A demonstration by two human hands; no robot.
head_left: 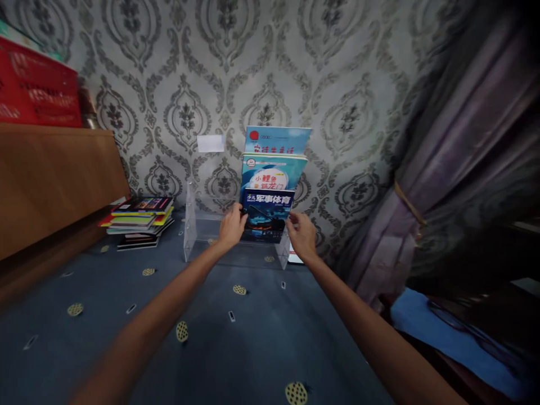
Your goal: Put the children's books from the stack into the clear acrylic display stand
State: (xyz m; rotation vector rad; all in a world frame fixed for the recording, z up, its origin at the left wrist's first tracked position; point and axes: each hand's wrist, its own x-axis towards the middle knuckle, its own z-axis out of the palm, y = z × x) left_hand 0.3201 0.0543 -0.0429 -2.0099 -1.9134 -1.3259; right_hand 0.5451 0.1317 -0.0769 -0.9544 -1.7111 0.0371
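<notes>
A dark blue magazine (pixel 268 216) with white Chinese lettering stands upright in the front tier of a clear acrylic rack (pixel 190 225). My left hand (pixel 232 227) grips its left edge, thumb and fingers closed. At its right edge, the bent fingers of my right hand (pixel 302 233) pinch the side. Behind the magazine, one step higher, stands a teal book (pixel 274 166) with red lettering. A light blue book (pixel 278 136) rises at the very back. Clear tiers show to the left of the books.
A pile of books and magazines (pixel 141 219) lies on the dark blue patterned cloth (pixel 211 349) at left. Beyond it is a wooden cabinet (pixel 54 174) bearing a red box (pixel 40 90). Behind the rack is a patterned wall (pixel 185 112); a tied curtain (pixel 392 219) hangs at right.
</notes>
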